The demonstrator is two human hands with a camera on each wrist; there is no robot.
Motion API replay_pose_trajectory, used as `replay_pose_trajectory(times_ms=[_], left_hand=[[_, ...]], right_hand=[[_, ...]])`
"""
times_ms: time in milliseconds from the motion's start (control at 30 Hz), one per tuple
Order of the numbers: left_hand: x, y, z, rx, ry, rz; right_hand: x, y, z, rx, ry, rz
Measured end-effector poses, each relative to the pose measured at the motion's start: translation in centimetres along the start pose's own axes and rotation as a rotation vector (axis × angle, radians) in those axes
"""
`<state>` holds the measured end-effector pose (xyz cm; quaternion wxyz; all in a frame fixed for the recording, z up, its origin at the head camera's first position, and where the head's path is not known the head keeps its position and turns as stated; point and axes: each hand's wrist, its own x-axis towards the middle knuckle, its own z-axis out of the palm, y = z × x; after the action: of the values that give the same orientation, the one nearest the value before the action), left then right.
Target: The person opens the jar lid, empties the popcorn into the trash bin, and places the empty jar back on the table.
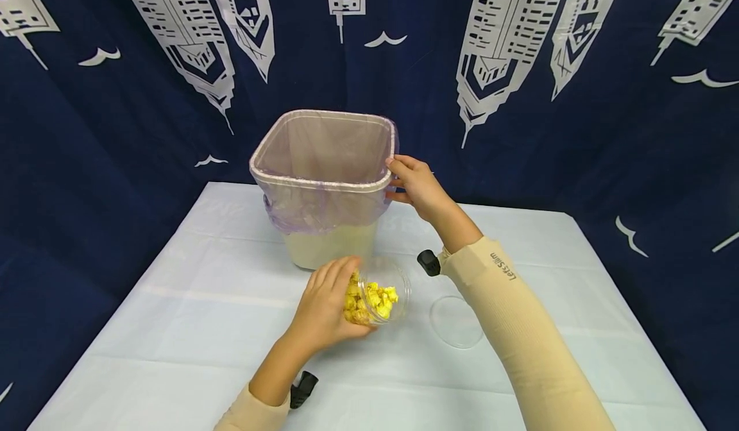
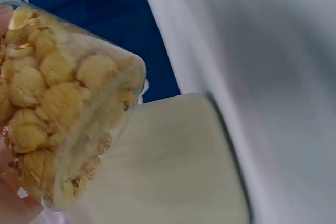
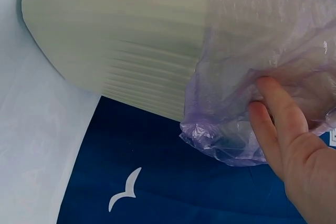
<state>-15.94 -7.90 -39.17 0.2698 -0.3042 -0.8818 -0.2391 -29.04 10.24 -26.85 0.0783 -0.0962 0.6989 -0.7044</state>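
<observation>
My left hand (image 1: 323, 306) grips a clear plastic jar (image 1: 402, 293) of yellow popcorn (image 1: 381, 299), held tilted on its side in front of the bin with its mouth facing right in the head view. Close up in the left wrist view, the popcorn (image 2: 58, 95) fills much of the jar. The pale trash bin (image 1: 323, 248) stands upright, lined with a thin purple bag (image 1: 306, 210) folded over its rim. My right hand (image 1: 421, 187) holds the bin's right rim, thumb on top and fingers against the bag (image 3: 236, 40) outside.
A round clear lid (image 1: 456, 322) lies on the white-covered table (image 1: 173, 360), near my right forearm. Behind the table hangs a dark blue cloth (image 1: 416, 84) with white building and bird prints. Each wrist carries a small black camera (image 1: 428, 262).
</observation>
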Motion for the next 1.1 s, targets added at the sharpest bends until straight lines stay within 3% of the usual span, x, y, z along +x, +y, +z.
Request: replay_pose_trajectory(times_ms=[300, 467, 600, 867, 1000, 1100], left_hand=[[1.6, 0.9, -3.9, -0.18, 0.267, -0.168], [3.0, 1.4, -6.8, -0.3, 0.358, -0.244], [4.9, 1.6, -9.3, -0.305, 0.418, -0.208], [9.4, 1.0, -12.5, -0.101, 0.526, -0.024], [11.6, 0.3, -13.2, 0.037, 0.528, 0.03], [13.1, -0.1, -13.4, 0.11, 0.496, 0.029]], right_hand=[[0.1, 0.2, 0.3, -0.009, 0.009, 0.001], [0.1, 0.3, 0.3, -0.033, 0.016, -0.002], [0.1, 0.2, 0.3, -0.036, 0.02, -0.007], [0.0, 0.2, 0.1, -0.036, 0.006, -0.013], [0.1, 0.3, 0.1, -0.032, 0.007, -0.019], [0.1, 0.3, 0.2, -0.024, 0.008, -0.014]])
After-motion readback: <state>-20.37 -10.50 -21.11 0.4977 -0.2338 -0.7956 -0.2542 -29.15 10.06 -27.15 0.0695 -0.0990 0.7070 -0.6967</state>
